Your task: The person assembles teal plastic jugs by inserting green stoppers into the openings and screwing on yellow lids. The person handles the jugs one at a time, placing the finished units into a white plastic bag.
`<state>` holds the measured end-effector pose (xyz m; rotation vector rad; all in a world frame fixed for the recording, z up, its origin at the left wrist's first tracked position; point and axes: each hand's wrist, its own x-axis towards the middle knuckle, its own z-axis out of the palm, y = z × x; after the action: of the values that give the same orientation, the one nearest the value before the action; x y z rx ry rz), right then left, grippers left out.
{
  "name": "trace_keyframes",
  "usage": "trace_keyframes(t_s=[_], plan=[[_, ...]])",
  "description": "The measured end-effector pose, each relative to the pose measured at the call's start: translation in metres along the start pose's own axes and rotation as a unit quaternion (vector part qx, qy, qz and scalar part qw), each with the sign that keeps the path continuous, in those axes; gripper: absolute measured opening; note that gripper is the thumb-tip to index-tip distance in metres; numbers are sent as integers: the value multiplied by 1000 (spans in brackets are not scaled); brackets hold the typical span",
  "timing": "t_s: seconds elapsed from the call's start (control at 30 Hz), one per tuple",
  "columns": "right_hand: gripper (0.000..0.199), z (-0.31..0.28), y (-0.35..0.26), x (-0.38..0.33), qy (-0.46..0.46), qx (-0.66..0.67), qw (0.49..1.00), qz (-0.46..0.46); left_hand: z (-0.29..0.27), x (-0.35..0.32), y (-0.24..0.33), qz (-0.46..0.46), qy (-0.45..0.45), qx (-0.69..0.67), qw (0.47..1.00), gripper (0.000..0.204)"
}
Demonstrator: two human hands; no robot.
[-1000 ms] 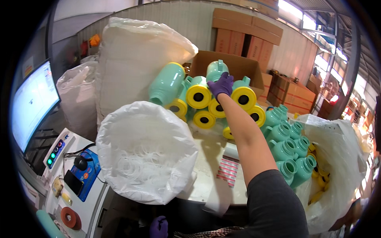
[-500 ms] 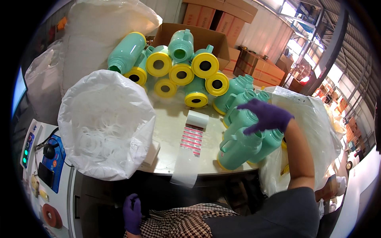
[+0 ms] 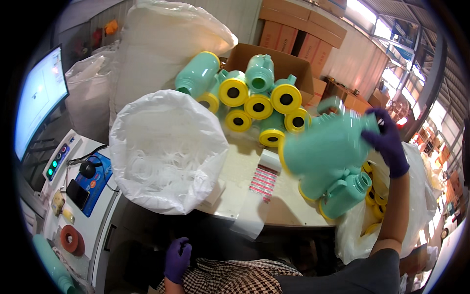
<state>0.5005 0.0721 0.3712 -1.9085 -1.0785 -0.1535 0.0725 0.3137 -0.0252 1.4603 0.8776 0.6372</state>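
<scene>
My right hand [image 3: 387, 139] grips a teal vacuum flask [image 3: 325, 147] by its neck and holds it in the air, tilted almost onto its side. Its yellow-rimmed base points left, and motion blurs its outline. Just below it, other teal flasks with handles, one an upright flask [image 3: 345, 195], stand on the right of the table. Low in front of my lap, my left hand [image 3: 177, 260] hangs with loosely curled fingers and thumb apart, nothing visible in it. Both hands wear purple gloves. A strip of pink-and-white labels [image 3: 263, 182] lies on the table [image 3: 240, 147].
More flasks are stacked on their sides [image 3: 257, 105] at the back, before an open carton [image 3: 306, 78]. A white bag of clear rings [image 3: 166, 161] stands on the left. A plastic bag with yellow parts [image 3: 357, 235] is at the right. A monitor [image 3: 41, 100] stands far left.
My right hand, open above the flasks before, has closed on one flask's neck and lifted it, tilting it leftward. The view has swung left. My left hand stays low by my lap.
</scene>
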Motion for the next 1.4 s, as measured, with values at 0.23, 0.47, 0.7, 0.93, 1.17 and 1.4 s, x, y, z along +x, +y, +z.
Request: trace_keyframes(t_s=[0.23, 0.47, 0.7, 0.93, 1.17, 1.4], plan=[[65, 200, -30, 205, 363, -155, 848, -353, -1, 3, -9, -4, 5, -10, 1000, 29], [57, 375, 27, 288, 214, -298, 889, -276, 1, 8, 6, 4, 7, 40, 999, 26], [75, 398, 36, 265, 188, -309, 892, -271, 0, 10, 0, 38, -6, 38, 999, 29], [69, 353, -42, 182, 220, -40, 861, -456, 2, 16, -17, 107, 46, -7, 993, 34], [28, 338, -80, -100, 130, 57, 729, -669, -23, -91, 2, 215, 250, -104, 938, 29], [14, 373, -57, -226, -18, 207, 757, -619, -37, -380, -111, -10, 620, -72, 781, 26]])
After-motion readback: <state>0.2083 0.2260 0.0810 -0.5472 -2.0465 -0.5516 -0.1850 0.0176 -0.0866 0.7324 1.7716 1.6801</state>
